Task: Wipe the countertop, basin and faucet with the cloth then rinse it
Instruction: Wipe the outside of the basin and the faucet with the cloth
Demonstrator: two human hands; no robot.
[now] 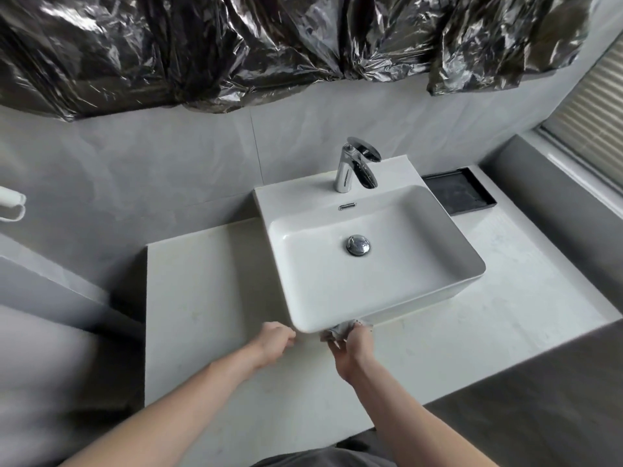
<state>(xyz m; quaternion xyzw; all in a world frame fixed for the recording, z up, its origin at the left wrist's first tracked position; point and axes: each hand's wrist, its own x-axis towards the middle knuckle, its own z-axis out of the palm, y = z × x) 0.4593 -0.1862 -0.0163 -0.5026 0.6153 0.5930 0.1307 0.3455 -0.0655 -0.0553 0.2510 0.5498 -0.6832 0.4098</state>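
Note:
A white rectangular basin (448,237) sits on a pale countertop (202,298), with a chrome faucet (347,170) at its back rim and a chrome drain plug (358,245) in its floor. My right hand (352,348) presses a crumpled grey cloth (337,330) against the countertop right under the basin's front corner. Part of the cloth is hidden beneath the basin. My left hand (274,342) rests on the countertop just left of that corner, fingers curled with nothing seen in them.
A black tray (458,193) lies on the counter behind the basin's right side. Crinkled dark plastic sheeting (236,52) hangs above the grey wall. A window ledge (573,170) runs along the right. The countertop's front edge drops to a dark floor (539,399).

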